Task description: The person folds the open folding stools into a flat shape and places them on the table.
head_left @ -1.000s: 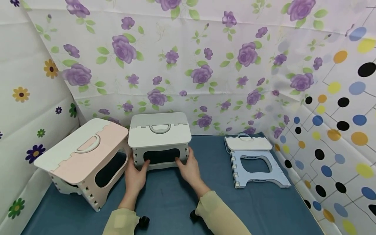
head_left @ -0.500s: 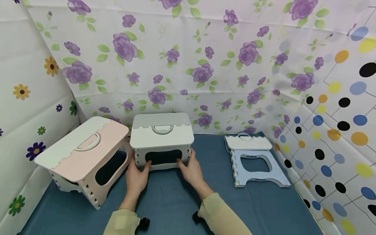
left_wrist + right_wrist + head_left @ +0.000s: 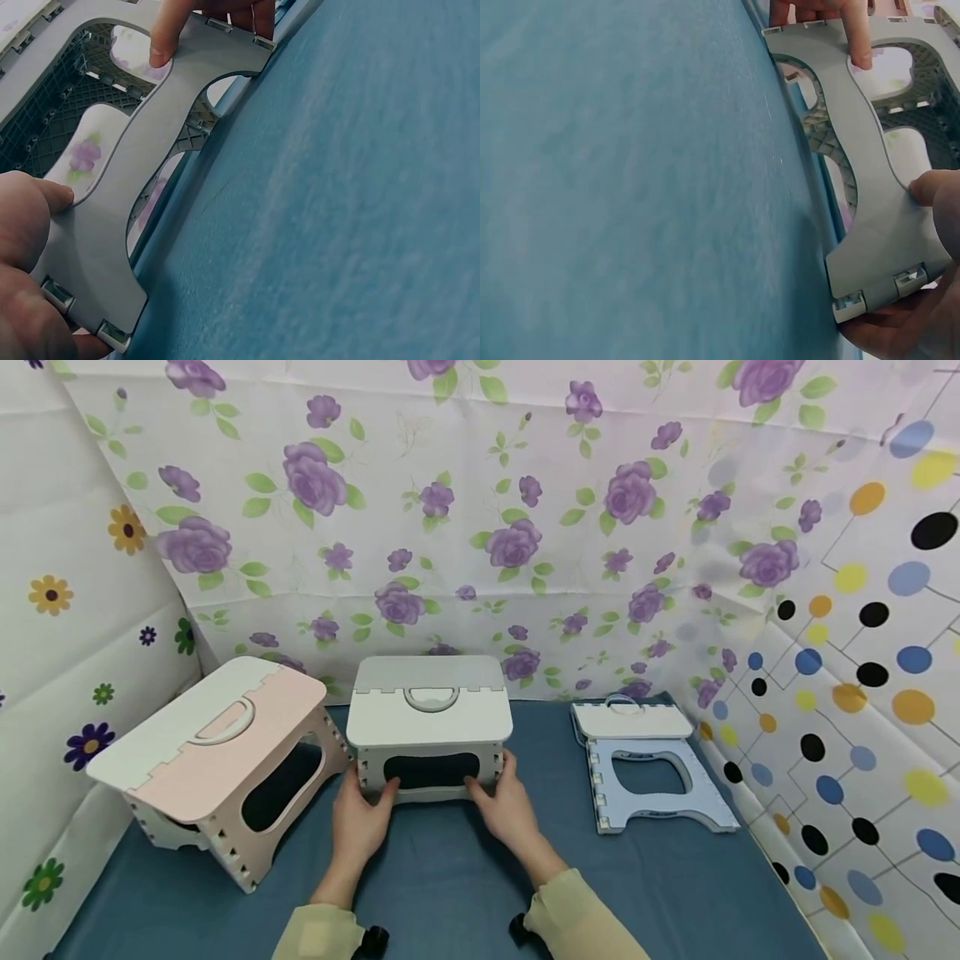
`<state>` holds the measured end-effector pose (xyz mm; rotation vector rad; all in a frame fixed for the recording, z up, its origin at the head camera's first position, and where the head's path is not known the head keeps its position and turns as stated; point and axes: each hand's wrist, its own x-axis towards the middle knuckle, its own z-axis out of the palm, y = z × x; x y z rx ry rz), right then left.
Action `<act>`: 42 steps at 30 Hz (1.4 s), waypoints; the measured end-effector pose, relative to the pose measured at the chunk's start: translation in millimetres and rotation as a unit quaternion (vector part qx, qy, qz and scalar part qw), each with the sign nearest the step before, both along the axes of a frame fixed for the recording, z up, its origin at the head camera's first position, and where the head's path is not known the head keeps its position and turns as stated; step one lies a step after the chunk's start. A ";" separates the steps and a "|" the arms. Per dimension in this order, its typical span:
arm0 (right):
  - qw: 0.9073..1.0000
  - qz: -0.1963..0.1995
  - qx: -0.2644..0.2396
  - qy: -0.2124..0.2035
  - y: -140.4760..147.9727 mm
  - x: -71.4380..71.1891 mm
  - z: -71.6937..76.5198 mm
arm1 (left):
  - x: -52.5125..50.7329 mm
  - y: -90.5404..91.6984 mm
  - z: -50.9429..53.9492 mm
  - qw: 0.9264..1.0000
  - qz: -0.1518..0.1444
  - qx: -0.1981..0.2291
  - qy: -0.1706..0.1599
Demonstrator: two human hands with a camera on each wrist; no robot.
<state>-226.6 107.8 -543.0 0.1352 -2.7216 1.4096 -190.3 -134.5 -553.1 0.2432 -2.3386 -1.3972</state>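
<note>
A white and grey folding step stool (image 3: 430, 717) stands unfolded at the middle of the table, its carry handle on top. My left hand (image 3: 362, 821) grips its left front leg, thumb on the edge of the oval opening and fingers round the side. On the other side my right hand (image 3: 506, 806) holds the right front leg the same way. The left wrist view shows the grey leg panel (image 3: 142, 142) with both thumbs on it. In the right wrist view the panel (image 3: 855, 127) appears close to the blue cloth.
To the left stands an unfolded pink and white step stool (image 3: 247, 735), angled. A light blue and white folding stool (image 3: 637, 777) lies flat on the right. Blue cloth (image 3: 435, 885) covers the table. A flowered curtain (image 3: 450, 527) hangs behind, a dotted one (image 3: 862, 693) at right.
Both hands have shifted the white and grey stool to the right, away from the pink one, and slightly nearer. The pink and the blue stools stay in place.
</note>
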 end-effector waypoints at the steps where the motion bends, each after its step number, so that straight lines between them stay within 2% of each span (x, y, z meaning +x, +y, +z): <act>1: 1.000 0.003 -0.003 0.001 1.9 1.3 0.6 | 0.7 0.5 0.8 1.000 -0.002 0.001 -0.005; 8: 1.000 0.020 -0.004 -0.003 19.1 8.0 0.1 | 4.3 2.3 1.6 1.000 -0.014 -0.001 -0.023; 13: 1.000 0.020 -0.006 -0.006 28.5 14.1 1.6 | 8.8 7.3 7.2 0.999 -0.026 -0.013 -0.029; 21: 1.000 0.025 -0.010 -0.002 38.4 22.7 1.7 | 15.2 8.1 15.0 0.997 -0.054 -0.031 -0.042; 29: 1.000 0.012 0.002 0.010 46.0 33.1 -1.8 | 16.5 8.4 18.0 0.993 -0.097 -0.053 -0.047; 36: 1.000 0.006 -0.003 -0.007 49.6 40.6 0.2 | 21.0 12.0 25.3 0.991 -0.105 -0.059 -0.062; 42: 1.000 -0.002 -0.002 -0.025 53.3 47.1 -0.4 | 25.5 15.2 24.8 0.989 -0.111 -0.058 -0.080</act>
